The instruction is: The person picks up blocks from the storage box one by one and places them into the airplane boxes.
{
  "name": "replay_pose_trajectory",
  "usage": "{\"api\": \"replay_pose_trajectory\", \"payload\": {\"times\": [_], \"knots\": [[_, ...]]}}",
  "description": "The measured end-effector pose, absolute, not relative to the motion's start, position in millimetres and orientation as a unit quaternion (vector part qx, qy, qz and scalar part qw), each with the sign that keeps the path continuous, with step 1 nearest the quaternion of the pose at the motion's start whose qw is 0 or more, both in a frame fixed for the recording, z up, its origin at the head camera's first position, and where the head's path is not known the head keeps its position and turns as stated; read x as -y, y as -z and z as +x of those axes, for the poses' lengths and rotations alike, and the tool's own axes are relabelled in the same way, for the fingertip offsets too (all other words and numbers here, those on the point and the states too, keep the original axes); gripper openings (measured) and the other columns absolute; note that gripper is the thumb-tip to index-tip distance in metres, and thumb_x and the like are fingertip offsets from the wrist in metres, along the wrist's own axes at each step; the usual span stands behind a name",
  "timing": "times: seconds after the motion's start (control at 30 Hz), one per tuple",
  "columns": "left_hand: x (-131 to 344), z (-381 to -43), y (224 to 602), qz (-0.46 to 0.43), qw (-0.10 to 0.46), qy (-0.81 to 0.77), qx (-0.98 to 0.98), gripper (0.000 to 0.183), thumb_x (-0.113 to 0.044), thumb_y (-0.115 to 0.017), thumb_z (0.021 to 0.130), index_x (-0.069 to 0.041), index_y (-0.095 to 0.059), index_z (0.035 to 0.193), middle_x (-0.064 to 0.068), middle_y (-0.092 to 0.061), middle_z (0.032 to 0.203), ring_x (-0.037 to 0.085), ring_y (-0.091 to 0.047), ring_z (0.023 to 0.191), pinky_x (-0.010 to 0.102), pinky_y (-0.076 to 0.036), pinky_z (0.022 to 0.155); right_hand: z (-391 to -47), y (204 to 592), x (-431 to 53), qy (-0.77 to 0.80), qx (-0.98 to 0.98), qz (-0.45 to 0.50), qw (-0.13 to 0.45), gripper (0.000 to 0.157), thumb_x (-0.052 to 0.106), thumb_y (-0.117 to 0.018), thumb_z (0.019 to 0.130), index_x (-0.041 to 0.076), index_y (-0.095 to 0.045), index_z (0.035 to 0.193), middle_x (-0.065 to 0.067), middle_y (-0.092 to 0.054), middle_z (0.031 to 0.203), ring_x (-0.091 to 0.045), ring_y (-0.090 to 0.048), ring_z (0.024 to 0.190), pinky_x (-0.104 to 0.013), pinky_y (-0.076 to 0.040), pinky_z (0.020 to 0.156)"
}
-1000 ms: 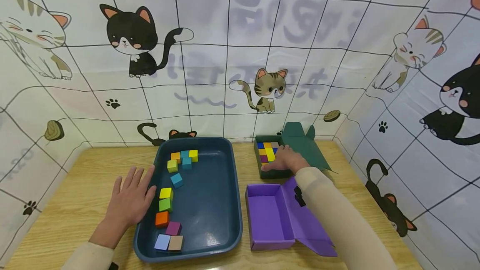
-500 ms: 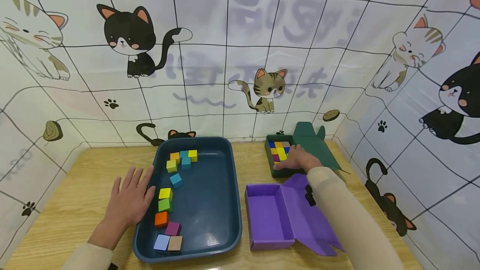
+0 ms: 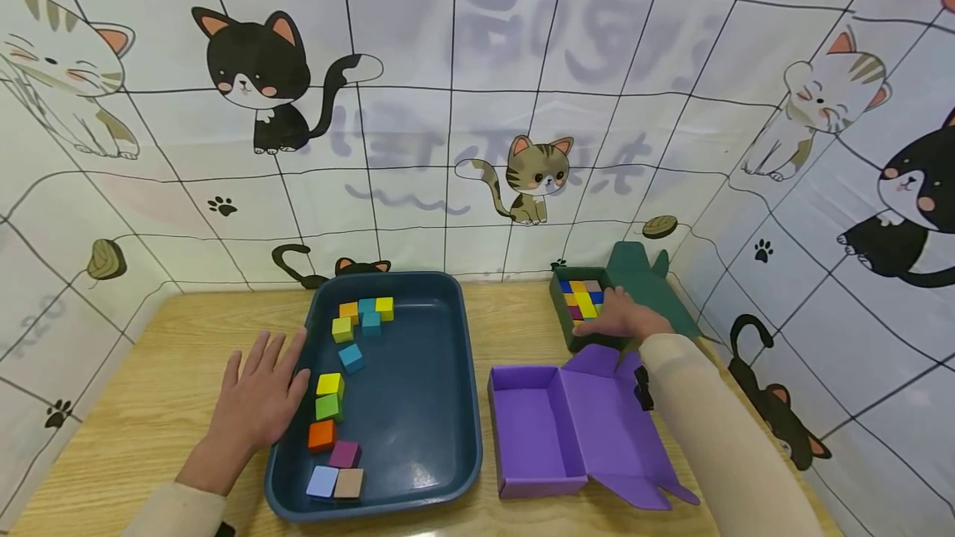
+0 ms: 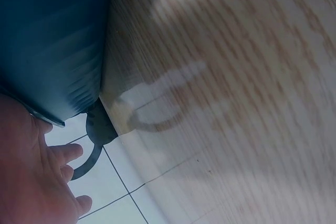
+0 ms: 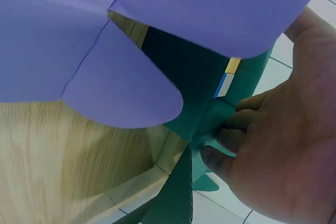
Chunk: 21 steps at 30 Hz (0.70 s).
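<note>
My left hand (image 3: 257,396) lies with fingers straight on the left rim of a dark blue tray (image 3: 418,404). Inside the tray, colored cubes stand along its left side, among them an orange cube (image 3: 322,436) and a blue cube (image 3: 351,358). At the back right, my right hand (image 3: 627,317) grips a green box (image 3: 559,305) packed with colored blocks (image 3: 580,295), its thumb toward the front wall. Bent fingers (image 5: 247,121) reach to the box's lid side in the right wrist view; the thumb tip is hidden there.
An open purple box (image 3: 531,429) stands right of the tray, its lid flap (image 3: 619,437) spread toward the right arm. The green lid (image 3: 660,297) leans near the back wall. Cat-printed sheets (image 3: 418,123) enclose the wooden table (image 3: 172,338).
My right hand has moved to the right together with the green box, uncovering more of the purple lid flap. The left hand, the tray and the purple box stay in place.
</note>
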<state>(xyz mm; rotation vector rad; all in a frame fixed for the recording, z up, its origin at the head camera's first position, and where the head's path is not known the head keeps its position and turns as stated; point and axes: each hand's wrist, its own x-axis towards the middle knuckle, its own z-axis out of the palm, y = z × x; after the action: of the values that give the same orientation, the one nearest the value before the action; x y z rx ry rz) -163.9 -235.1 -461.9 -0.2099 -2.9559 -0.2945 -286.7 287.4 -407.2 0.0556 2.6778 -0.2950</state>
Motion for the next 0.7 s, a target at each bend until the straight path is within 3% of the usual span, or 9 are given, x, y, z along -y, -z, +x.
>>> {"api": "replay_pose_trajectory", "payload": {"times": [0.7], "knots": [[235.5,-163.9,463.2,-0.07,0.087,0.095,0.989,0.059,-0.038,-0.038,0.095,-0.016,-0.02,0.147,0.023,-0.029,0.145,0.041,-0.014,0.136,0.065,-0.008,0.106,-287.2,409.7,-293.8,0.133,-0.966,0.023,0.221,0.114,0.059,-0.063,0.073,-0.01,-0.003,0.142,-0.037,0.0,0.145,-0.052,-0.008,0.134,-0.067,-0.017,0.104]]}}
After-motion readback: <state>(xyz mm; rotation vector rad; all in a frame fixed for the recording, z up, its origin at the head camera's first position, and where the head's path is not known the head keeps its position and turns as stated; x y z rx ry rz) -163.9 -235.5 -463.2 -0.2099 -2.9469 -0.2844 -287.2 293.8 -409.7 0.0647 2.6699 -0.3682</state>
